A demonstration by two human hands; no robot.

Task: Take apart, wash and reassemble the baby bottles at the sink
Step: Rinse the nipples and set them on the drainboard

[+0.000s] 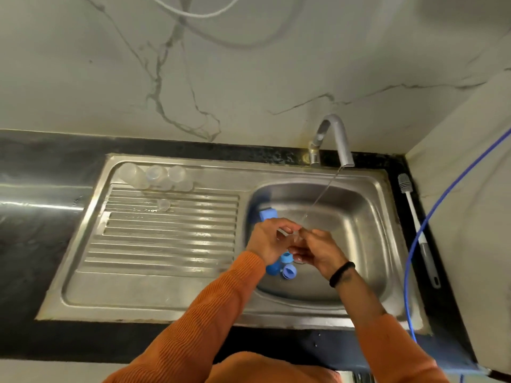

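Over the steel sink basin (359,217), my left hand (266,240) and my right hand (318,251) meet around a small clear part, a teat (294,236), just under the thin stream from the grey tap (341,139). Blue bottle rings and caps (284,268) lie in the basin below my hands. A blue sponge (267,213) rests against the basin's left wall. Three clear bottle bodies (156,176) lie at the back of the ribbed drainboard (166,233), with one small clear teat (164,204) in front of them.
A white bottle brush with a grey handle (414,219) lies on the black counter to the right of the sink. A blue hose (431,217) curves down the right side. Marble-patterned wall stands behind. Black counter (33,217) extends to the left.
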